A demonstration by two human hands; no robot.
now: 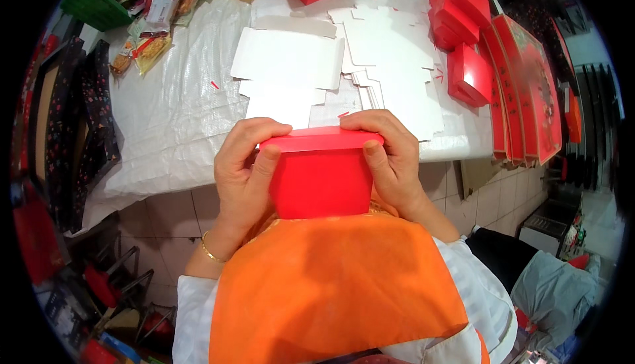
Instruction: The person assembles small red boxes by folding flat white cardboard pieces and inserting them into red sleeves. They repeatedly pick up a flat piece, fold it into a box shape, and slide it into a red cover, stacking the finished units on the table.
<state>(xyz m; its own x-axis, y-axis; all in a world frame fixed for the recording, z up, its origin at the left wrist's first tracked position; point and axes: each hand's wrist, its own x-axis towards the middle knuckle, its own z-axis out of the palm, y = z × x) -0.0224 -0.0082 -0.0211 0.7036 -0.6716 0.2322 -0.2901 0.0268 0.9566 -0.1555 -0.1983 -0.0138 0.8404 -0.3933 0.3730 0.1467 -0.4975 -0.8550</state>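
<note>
A white-sheeted table (188, 109) stands over floor tiles (162, 218) — pinkish.

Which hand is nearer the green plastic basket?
Left. Left hand: right of the basket, gripping the left side of the red cardboard box; right hand: gripping the box's right side, farther right.

A wrinkled white plastic-covered table (178, 126) bears clear-wrapped food packets (153, 49) beyond the left hand (239, 159), glossy red boxes (471, 76) beyond the right hand (395, 159), and flat white cardboard blanks (397, 66) ahead between them.
</note>
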